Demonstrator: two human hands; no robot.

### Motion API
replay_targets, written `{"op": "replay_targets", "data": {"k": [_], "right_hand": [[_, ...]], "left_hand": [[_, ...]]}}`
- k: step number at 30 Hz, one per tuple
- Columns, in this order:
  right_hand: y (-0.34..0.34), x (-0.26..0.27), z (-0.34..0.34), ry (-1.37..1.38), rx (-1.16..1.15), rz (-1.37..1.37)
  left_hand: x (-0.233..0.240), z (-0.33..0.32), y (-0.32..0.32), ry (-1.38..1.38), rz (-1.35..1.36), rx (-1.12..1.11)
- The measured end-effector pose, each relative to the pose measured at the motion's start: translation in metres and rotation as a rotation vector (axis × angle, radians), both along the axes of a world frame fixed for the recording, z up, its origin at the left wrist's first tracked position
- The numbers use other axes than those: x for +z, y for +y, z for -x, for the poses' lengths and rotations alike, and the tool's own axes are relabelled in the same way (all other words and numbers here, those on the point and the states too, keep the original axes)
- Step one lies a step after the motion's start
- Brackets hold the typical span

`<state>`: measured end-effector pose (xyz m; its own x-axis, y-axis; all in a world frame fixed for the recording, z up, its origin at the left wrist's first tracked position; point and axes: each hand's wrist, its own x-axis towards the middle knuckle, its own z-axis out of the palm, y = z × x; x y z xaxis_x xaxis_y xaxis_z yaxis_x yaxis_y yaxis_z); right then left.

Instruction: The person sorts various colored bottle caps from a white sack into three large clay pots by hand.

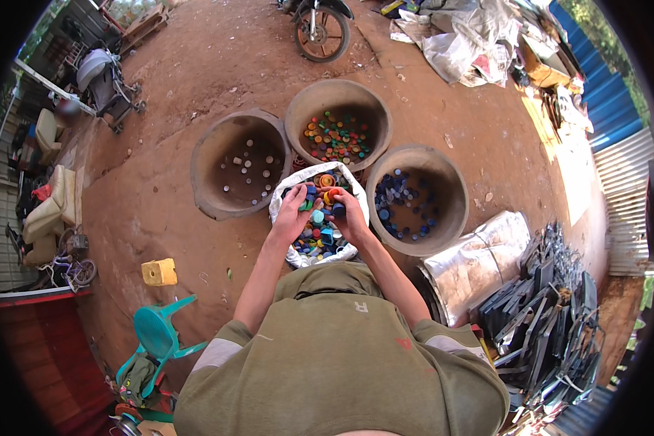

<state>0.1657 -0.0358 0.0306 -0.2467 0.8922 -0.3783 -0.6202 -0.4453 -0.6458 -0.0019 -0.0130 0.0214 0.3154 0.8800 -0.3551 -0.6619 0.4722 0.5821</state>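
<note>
A white woven sack (279,197) full of mixed plastic bottle caps (319,240) stands open before me. Above the caps, my left hand (294,212) is curled around blue and green caps. Beside it, my right hand (349,213) grips orange, red and dark blue caps. Beyond the sack are three wide round tubs. The left tub (207,163) has whitish caps on its bottom, the middle tub (305,103) red, orange, yellow and green ones, and the right tub (458,191) blue and pale bluish ones.
A folded whitish sheet bundle (479,261) and a pile of dark scrap pieces (550,321) lie at the right. At the left are a yellow block (159,272) and a green plastic chair (157,332). A motorcycle wheel (321,35) and a heap of sacks (463,38) are farther off.
</note>
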Motion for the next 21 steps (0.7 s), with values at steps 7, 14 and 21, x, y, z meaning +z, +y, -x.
{"op": "replay_targets", "data": {"k": [7,14,21], "right_hand": [[-0.002,-0.008,0.000,0.045,0.003,0.005],[-0.004,-0.016,0.006,-0.328,-0.056,-0.001],[0.005,-0.037,0.006,-0.749,-0.156,-0.178]], "left_hand": [[0.009,0.000,-0.003,-0.002,0.068,0.010],[0.009,-0.003,-0.007,0.372,0.049,-0.137],[0.026,-0.018,-0.006,0.625,-0.074,-0.209]]}}
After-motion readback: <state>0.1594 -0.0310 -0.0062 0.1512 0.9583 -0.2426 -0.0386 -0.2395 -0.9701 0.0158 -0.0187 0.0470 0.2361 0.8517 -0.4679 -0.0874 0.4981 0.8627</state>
